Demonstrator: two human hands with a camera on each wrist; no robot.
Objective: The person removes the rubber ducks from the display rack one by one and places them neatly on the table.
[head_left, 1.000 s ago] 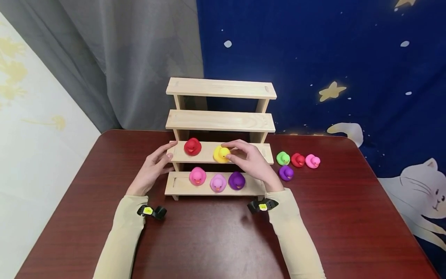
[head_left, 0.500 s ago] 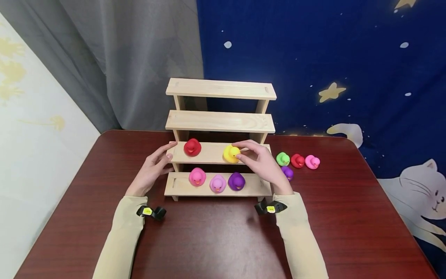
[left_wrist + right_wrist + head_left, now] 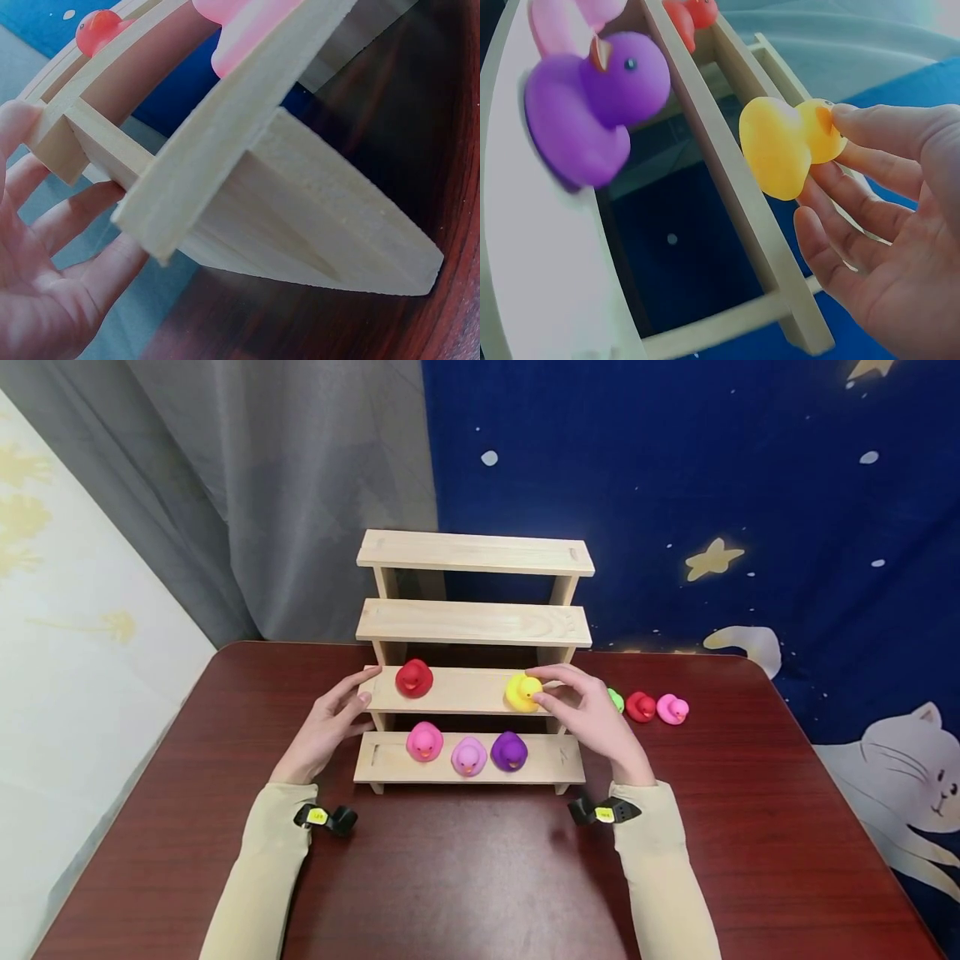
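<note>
My right hand [image 3: 585, 710] pinches a yellow rubber duck [image 3: 522, 692] by its head, between thumb and fingers. The duck is at the right part of the second step from the bottom of a wooden tiered shelf [image 3: 472, 624]; whether its base touches the board, I cannot tell. My left hand [image 3: 322, 727] holds the left end of that step, thumb at the front, other fingers against the side. A red duck [image 3: 414, 678] sits near that hand. On the bottom step stand a pink duck [image 3: 425, 742], a lilac duck [image 3: 468, 757] and a purple duck [image 3: 592, 105].
On the dark red table [image 3: 465, 868], right of the shelf, sit a red duck [image 3: 641, 707], a pink duck [image 3: 672, 709] and a green duck [image 3: 616, 700] partly behind my right hand. Grey [image 3: 322, 502] and blue [image 3: 600, 485] curtains hang behind the shelf.
My right hand has moved to the right along the second step with the yellow duck. It now hides the purple duck on the table and part of the green one. The left hand stays put.
</note>
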